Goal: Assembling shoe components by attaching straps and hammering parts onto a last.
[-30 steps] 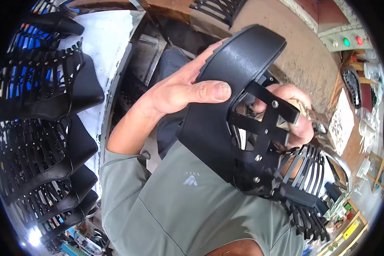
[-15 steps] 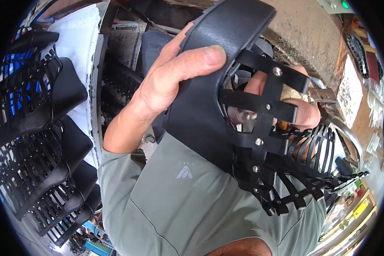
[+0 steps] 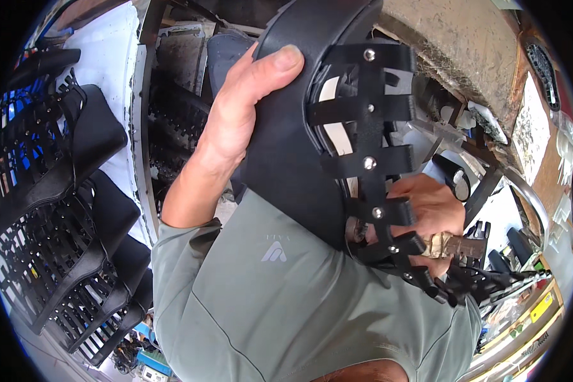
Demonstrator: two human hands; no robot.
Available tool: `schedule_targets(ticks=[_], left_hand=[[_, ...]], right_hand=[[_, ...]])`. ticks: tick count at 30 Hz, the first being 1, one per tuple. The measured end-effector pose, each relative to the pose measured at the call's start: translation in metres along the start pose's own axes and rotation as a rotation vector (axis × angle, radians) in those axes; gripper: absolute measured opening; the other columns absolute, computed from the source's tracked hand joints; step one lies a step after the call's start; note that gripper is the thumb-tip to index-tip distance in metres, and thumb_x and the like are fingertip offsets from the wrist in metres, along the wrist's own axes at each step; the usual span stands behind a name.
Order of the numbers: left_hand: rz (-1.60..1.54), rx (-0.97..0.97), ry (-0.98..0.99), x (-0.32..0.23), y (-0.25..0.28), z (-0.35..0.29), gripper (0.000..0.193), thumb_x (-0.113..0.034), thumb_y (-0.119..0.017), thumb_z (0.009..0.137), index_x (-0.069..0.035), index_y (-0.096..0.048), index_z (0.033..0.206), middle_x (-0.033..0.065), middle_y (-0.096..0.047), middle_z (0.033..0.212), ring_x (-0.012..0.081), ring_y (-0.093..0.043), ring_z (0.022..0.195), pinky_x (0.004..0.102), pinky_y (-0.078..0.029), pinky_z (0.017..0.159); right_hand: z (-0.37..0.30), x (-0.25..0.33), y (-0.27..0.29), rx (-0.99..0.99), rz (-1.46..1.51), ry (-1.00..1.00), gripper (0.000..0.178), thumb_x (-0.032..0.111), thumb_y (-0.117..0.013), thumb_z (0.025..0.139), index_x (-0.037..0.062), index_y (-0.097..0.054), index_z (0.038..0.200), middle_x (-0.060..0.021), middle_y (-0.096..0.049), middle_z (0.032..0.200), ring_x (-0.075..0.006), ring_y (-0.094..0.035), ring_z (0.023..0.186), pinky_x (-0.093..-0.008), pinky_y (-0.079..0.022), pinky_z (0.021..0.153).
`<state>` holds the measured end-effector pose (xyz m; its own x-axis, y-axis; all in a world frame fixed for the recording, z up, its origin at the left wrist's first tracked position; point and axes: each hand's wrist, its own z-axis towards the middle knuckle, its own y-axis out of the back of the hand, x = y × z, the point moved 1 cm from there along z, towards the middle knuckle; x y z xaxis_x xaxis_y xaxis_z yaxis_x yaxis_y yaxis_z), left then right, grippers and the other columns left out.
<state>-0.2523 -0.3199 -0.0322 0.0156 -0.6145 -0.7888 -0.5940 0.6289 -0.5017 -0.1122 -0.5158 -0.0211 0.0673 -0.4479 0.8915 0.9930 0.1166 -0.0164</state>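
Observation:
My left hand (image 3: 235, 105) is closed on a black leather shoe upper (image 3: 286, 146), its thumb lying along the smooth band near the top. Studded cross straps (image 3: 369, 137) form an open lattice down the upper's right side, and pale strips (image 3: 337, 137) show through the gaps. Behind the lower straps, my right hand (image 3: 430, 207) is closed around a tool with a worn, wrapped handle (image 3: 455, 246); its working end is hidden, so its kind cannot be told. More strapped black leather (image 3: 496, 283) trails off to the lower right.
Several similar black strapped uppers (image 3: 102, 127) hang or lie stacked at the left, beside a white board (image 3: 108, 38). A worn bench top (image 3: 452, 44) runs along the upper right. A dark shoe sole (image 3: 541, 73) and a curved metal bar (image 3: 530, 200) are at the right.
The upper and my left hand have shifted a little left. My right hand and its tool have moved down toward my body, along the lower straps. Pale strips now show inside the lattice.

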Motion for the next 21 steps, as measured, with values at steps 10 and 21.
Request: schedule_targets(ticks=[10, 21], left_hand=[[0.027, -0.019, 0.032, -0.001, 0.000, -0.002, 0.048, -0.032, -0.062, 0.085, 0.003, -0.056, 0.118, 0.0080, -0.064, 0.107, 0.0144, -0.061, 0.095, 0.0265, -0.047, 0.087], [0.046, 0.285, -0.092, -0.027, 0.003, -0.007, 0.066, -0.022, -0.069, 0.081, 0.002, -0.043, 0.136, 0.0090, -0.058, 0.120, 0.0166, -0.055, 0.110, 0.0277, -0.041, 0.097]], right_hand=[[0.004, -0.008, -0.009, -0.366, -0.189, 0.115, 0.019, 0.011, -0.066, 0.066, -0.0022, -0.061, 0.079, -0.0181, -0.067, 0.076, -0.0181, -0.062, 0.054, -0.0281, -0.052, 0.049], [0.032, -0.005, -0.002, -0.358, -0.206, 0.193, 0.029, 0.018, -0.067, 0.076, -0.0053, -0.057, 0.091, -0.0223, -0.065, 0.078, -0.0246, -0.063, 0.057, -0.0330, -0.053, 0.051]])
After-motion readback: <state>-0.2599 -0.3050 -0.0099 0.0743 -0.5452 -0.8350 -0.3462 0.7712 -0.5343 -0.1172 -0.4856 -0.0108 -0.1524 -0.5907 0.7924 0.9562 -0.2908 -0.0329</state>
